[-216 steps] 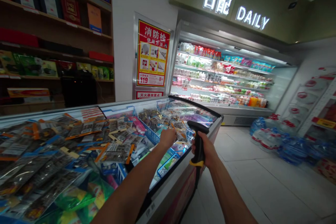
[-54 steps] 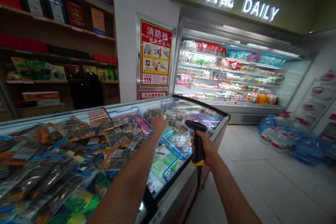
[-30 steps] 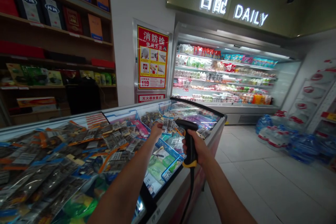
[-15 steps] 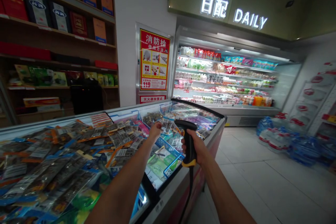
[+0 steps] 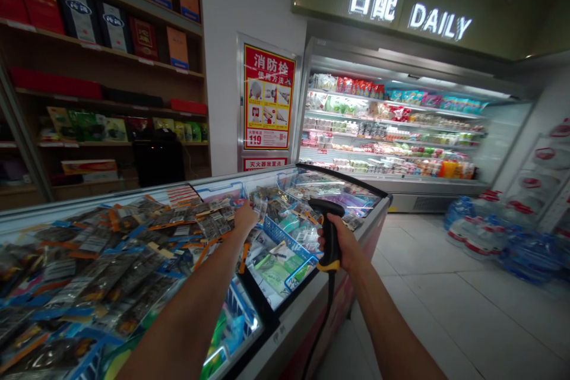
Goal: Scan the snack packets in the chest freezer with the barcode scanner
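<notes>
My right hand (image 5: pixel 344 242) is wrapped round the grip of a black and yellow barcode scanner (image 5: pixel 331 237), held upright over the freezer's front edge with its cable hanging down. My left hand (image 5: pixel 246 217) reaches over the chest freezer (image 5: pixel 285 320), its fingers mostly hidden and slightly blurred. A clear packet (image 5: pixel 261 208) shows at its right side and seems gripped in it. To the left of this hand, a wide pile of clear packets with orange and blue edges (image 5: pixel 129 261) covers the freezer top.
Blue baskets (image 5: pixel 285 237) with bagged goods sit inside the freezer. A lit chiller (image 5: pixel 392 124) stands behind, a shelf of boxes (image 5: pixel 146 65) at left. Bottled water (image 5: pixel 476 231) stands on the tiled floor at right. A red poster (image 5: pixel 268 98) hangs on the wall.
My left hand has moved left toward the packet pile, the clear packet beside it moving along. The view has swung a little left; my right hand still holds the scanner.
</notes>
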Tool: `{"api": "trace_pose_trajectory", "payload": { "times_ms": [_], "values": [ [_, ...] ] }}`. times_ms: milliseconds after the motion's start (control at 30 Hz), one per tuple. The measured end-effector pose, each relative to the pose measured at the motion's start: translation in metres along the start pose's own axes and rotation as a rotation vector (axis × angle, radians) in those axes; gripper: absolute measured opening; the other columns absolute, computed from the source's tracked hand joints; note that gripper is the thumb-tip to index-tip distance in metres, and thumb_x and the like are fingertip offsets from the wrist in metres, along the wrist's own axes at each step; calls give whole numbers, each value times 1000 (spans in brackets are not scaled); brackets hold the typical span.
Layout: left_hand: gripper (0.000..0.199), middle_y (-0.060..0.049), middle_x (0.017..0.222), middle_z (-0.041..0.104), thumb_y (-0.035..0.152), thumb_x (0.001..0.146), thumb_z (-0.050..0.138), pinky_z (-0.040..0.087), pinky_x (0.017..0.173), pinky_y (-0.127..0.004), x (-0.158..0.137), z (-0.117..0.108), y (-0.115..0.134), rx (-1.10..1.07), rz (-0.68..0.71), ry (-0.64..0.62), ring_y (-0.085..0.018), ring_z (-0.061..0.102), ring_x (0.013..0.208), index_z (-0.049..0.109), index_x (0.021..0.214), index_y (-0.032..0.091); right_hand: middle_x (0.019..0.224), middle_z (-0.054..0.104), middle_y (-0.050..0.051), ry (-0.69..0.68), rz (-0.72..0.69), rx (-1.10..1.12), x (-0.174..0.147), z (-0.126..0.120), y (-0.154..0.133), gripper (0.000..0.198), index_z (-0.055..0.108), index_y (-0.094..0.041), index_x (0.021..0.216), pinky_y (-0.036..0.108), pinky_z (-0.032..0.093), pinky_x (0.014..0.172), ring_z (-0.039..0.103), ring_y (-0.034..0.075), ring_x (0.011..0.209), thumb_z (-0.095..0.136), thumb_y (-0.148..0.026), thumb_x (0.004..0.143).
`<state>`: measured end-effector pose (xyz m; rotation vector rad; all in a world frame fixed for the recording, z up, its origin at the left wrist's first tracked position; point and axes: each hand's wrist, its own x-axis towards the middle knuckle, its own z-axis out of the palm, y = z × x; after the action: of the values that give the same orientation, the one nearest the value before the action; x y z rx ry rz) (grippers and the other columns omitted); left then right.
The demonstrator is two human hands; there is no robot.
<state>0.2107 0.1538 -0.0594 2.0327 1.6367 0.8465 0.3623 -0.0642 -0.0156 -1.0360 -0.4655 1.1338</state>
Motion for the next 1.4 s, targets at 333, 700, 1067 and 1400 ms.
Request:
{"api": "trace_pose_trajectory", "payload": {
  "times_ms": [333,700,1067,1400],
  "values": [
    [33,-16,112,51,13,81,32,38,83,-41,-28,-8,16,449,140,232,-30,43,109,57,103,14,46,51,-2,-5,-9,17,4,-7,-1,19,51,-16,72,20,36,34,46,9,36,50,-34,76],
    [42,-13,125,45,9,79,35,35,91,-39,-5,66,53,245,376,-63,-25,41,114,53,115,19,49,51,-3,21,-20,28,16,-24,-9,18,52,-17,75,20,36,34,46,9,36,51,-35,75],
    [31,-15,103,61,22,82,35,40,84,-38,13,81,44,359,366,-157,-26,53,103,63,91,15,49,52,-3,46,-12,29,38,-35,-6,19,51,-17,75,19,36,34,46,9,36,51,-36,75],
    [33,-16,100,63,25,74,50,36,83,-48,10,69,41,353,215,-93,-33,55,99,58,106,21,48,51,-3,16,36,19,24,-22,-2,20,52,-16,76,19,35,34,45,8,35,49,-36,75]
  ]
}}
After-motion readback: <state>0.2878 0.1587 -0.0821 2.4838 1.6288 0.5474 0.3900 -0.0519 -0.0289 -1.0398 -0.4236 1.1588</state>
